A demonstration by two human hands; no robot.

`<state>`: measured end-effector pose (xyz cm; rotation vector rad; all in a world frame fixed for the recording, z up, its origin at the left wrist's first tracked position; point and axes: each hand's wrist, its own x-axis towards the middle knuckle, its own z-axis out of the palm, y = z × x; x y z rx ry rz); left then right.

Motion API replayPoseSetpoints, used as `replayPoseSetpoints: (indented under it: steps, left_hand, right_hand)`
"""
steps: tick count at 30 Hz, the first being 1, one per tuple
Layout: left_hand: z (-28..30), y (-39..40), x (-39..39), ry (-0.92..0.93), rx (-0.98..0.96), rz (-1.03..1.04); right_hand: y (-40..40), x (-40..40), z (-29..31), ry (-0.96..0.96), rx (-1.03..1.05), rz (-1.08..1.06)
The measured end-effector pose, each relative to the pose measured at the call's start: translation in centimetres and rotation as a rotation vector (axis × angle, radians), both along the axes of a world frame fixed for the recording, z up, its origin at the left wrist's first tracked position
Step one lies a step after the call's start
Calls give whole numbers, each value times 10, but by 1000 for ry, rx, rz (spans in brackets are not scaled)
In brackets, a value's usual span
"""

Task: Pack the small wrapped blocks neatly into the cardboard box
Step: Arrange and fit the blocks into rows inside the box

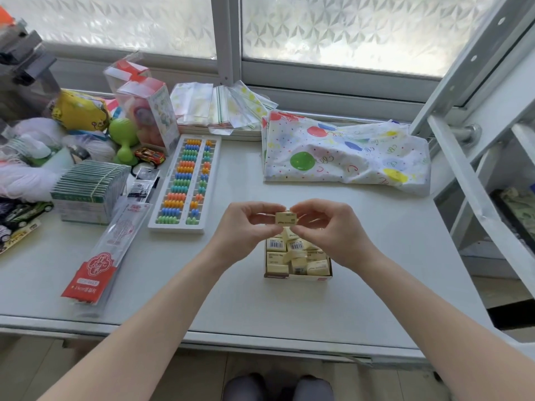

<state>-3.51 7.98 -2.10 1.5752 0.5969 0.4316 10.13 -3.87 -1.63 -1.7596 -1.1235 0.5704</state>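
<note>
A small pale-yellow wrapped block (286, 218) is held in the air between both hands, above the far end of the cardboard box. My left hand (246, 227) pinches its left end and my right hand (324, 227) pinches its right end. The small cardboard box (298, 276) stands on the white table just below my hands. Several wrapped blocks (292, 257) of the same kind lie in it, some flat, some tilted, a few with barcodes facing up. The box's far part is hidden behind my hands.
A colourful abacus (186, 180) lies left of the hands. A long red-and-clear packet (110, 250) and a banded stack of green cards (89, 189) sit further left, with toys behind. Balloon-print bags (344, 154) lie at the back right. A metal frame (474, 169) rises on the right.
</note>
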Motion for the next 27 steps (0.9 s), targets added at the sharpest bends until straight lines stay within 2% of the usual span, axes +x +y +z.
replayPoseSetpoints:
  steps: [3, 4, 7, 8, 15, 21, 27]
  left_hand:
    - [-1, 2, 0, -9, 21, 34]
    - [-3, 4, 0, 9, 81, 72]
    - [-6, 13, -1, 166, 427, 108]
    - [-6, 16, -2, 208, 485, 85]
    - [-7, 22, 4, 313, 519, -50]
    - [-4, 25, 11, 395, 652, -68]
    - [1, 18, 23, 500, 773, -76]
  right_hand:
    - [3, 1, 1, -64, -19, -5]
    - [5, 3, 2, -86, -38, -18]
    - [17, 12, 5, -167, -152, -4]
    - [22, 13, 6, -198, -209, 23]
    - [50, 10, 16, -346, -495, 112]
    - [60, 1, 18, -591, -573, 159]
    - [53, 0, 18, -479, -481, 56]
